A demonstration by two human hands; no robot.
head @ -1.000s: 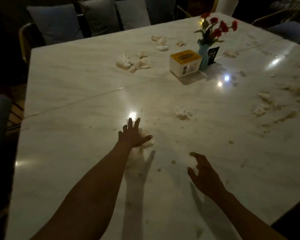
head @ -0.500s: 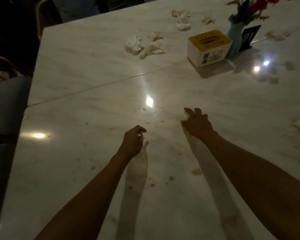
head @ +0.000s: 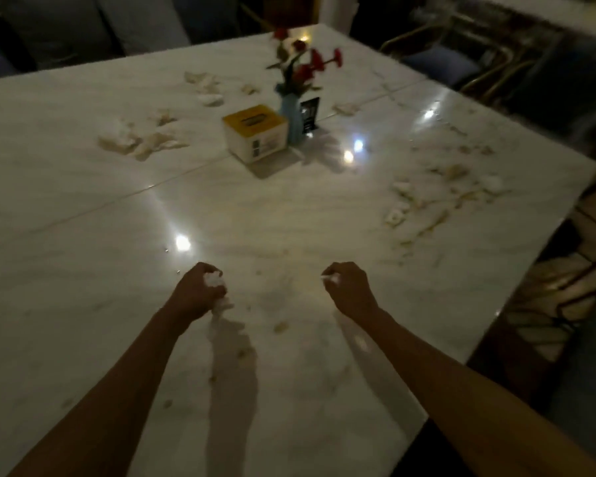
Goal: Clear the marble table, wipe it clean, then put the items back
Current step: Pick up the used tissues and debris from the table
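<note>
The white glossy marble table [head: 83, 287] is filling most of the view, w/ a seam running diagonally across it and bright light spots reflecting off the top. Its surface is looking dirty: brownish smears and crumbs are showing near the front centre and thicker along the right side.

The left hand [head: 195, 292] is hovering low over the front-centre of the table, fingers curling tight round a crumpled white tissue wad [head: 214, 280], part of it poking out below the fist. The right hand [head: 348, 285] is just beside it to the right, also curling into a fist and pinching a smaller white tissue scrap [head: 332, 278].

Further back, a white tissue box w/ a yellow top [head: 255, 132] is sitting near the table's middle, next to the seam. Just behind it to the right a pale blue vase of red flowers [head: 291, 122] is standing upright, w/ a small black number sign [head: 309, 113] next to it.

Stained crumpled tissues [head: 141, 139] are lying on the left-back part, more scraps [head: 207, 87] beyond them, and soiled bits [head: 437, 194] are scattering across the right side. Dark cushioned chairs [head: 437, 65] are standing round the far edge.
</note>
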